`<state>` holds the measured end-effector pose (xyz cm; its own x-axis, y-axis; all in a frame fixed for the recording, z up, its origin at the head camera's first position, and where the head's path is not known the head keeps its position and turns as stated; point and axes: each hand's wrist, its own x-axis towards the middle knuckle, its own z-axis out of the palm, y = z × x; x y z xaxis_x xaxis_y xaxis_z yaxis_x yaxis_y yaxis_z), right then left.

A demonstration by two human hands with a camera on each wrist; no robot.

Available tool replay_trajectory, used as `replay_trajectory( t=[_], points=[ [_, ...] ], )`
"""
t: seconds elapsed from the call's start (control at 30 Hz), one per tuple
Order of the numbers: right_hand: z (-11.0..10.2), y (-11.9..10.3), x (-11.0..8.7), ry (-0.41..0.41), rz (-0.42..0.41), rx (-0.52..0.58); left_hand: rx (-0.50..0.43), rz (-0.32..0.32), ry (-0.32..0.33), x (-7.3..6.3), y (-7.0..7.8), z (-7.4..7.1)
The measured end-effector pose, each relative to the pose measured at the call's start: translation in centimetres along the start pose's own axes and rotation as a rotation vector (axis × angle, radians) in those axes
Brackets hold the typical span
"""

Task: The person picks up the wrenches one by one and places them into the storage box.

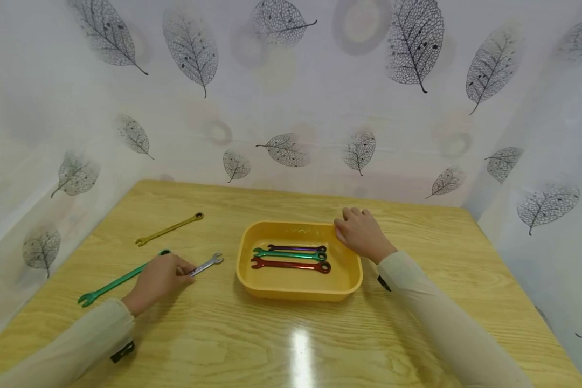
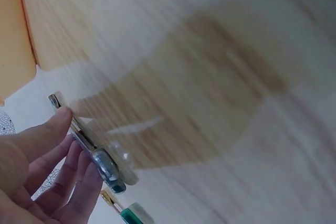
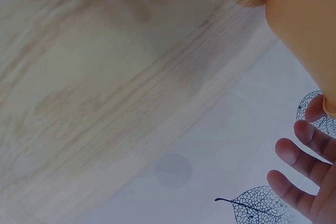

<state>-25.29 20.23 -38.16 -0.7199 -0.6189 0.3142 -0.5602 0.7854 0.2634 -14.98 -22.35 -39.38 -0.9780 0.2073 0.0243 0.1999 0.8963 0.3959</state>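
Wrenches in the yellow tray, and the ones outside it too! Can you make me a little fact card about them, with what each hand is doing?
In the yellow tray: purple wrench, teal-green wrench, red wrench
On the table: gold wrench, long green wrench (partly hidden by the left hand)
Left hand: pinches a silver wrench
Right hand: holds the tray's rim at its far right corner
Wrenches altogether: six
Background: white, with dark leaf prints

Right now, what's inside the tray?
A purple wrench, green wrench and red wrench. The right hand covers the far right corner of the tray; I can't see beneath it.
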Motion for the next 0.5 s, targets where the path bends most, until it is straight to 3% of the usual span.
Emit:
replay_trajectory(
  t=[0.27, 0.5],
  points=[
    [-0.05, -0.03, -0.02, 0.000, -0.002, 0.000, 0.017, 0.005, 0.039, 0.21, -0.03, 0.41],
    [0.04, -0.06, 0.00, -0.006, 0.003, 0.004, -0.020, -0.004, -0.004, 0.43, -0.52, 0.28]
  ],
)
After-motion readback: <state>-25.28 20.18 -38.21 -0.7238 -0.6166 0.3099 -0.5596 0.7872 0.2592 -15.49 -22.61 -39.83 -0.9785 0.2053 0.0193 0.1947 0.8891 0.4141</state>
